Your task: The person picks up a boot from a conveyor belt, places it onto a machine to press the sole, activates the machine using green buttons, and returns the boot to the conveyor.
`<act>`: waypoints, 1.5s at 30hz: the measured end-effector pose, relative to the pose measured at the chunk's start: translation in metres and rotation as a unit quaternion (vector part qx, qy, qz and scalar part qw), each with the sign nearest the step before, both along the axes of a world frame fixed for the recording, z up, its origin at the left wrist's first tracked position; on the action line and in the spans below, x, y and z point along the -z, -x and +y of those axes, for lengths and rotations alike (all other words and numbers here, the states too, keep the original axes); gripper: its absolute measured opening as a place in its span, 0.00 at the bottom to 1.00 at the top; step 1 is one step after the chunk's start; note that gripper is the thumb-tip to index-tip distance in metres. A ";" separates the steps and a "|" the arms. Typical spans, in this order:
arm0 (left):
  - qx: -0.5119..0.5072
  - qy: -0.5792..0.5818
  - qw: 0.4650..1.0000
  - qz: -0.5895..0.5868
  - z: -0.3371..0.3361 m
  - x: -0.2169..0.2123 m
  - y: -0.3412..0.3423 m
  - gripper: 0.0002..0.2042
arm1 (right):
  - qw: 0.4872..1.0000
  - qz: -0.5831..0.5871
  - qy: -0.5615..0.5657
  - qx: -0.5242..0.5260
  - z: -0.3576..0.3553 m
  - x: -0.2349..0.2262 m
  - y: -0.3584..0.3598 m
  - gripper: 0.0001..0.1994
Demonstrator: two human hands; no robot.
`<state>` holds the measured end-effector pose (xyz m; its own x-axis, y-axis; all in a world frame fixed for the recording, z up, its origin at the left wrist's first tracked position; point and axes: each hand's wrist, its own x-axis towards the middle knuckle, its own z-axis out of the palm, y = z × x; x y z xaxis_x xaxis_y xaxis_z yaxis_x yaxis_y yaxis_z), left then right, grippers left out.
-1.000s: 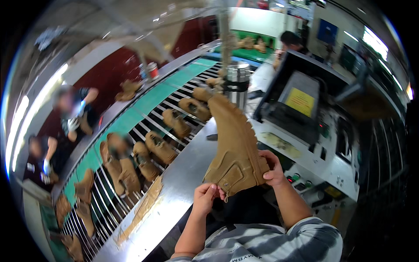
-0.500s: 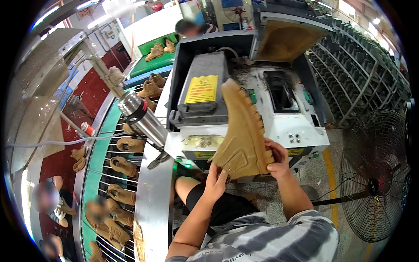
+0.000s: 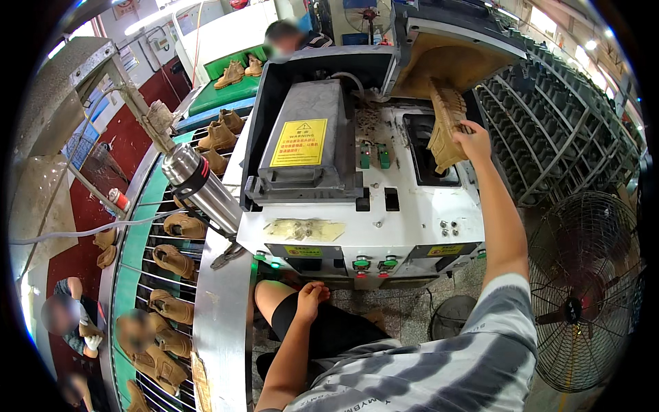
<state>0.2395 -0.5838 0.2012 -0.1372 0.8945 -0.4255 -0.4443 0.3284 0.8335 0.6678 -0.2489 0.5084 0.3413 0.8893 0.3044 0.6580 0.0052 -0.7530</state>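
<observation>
A tan boot (image 3: 445,141) with a ridged sole is in my right hand (image 3: 473,141), which grips it by the sole side. The boot stands tilted over the dark recessed opening (image 3: 414,130) on the right of the machine, below its raised lid (image 3: 439,65). Whether the boot touches the opening is hidden. My left hand (image 3: 314,296) hangs above my thigh, in front of the machine, its fingers curled with nothing visible in them. Green and red buttons (image 3: 374,263) line the machine's front panel near it.
On the left a rack conveyor (image 3: 141,275) carries several tan boots (image 3: 171,261). A steel flask (image 3: 199,189) stands at its metal edge. A large floor fan (image 3: 573,309) is at the right, with shelving (image 3: 549,130) behind. A co-worker (image 3: 292,38) is beyond the machine; others are at left.
The boot has gone from in front of me, held in both hands, to the machine's right opening, in my right hand alone. My left hand let go and dropped towards my thigh.
</observation>
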 end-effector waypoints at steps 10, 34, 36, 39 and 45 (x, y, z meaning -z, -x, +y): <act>-0.013 -0.017 0.999 -0.038 0.001 -0.008 0.003 0.10 | 0.988 -0.078 0.137 0.013 0.040 0.017 0.033 0.29; 0.201 -0.083 0.935 0.281 0.008 0.002 -0.048 0.10 | 0.960 -0.108 -0.250 -0.066 -0.108 0.131 -0.022 0.13; 0.277 -0.133 0.884 0.353 0.020 -0.026 -0.087 0.11 | 0.967 0.101 -0.227 0.048 -0.179 0.187 -0.063 0.07; 0.364 -0.196 0.813 0.410 0.046 -0.042 -0.138 0.12 | 0.866 0.343 -0.170 0.322 -0.239 0.216 -0.071 0.09; 0.265 -0.191 0.856 0.400 0.077 -0.038 -0.174 0.14 | 0.848 0.521 0.021 0.092 -0.247 0.257 -0.120 0.09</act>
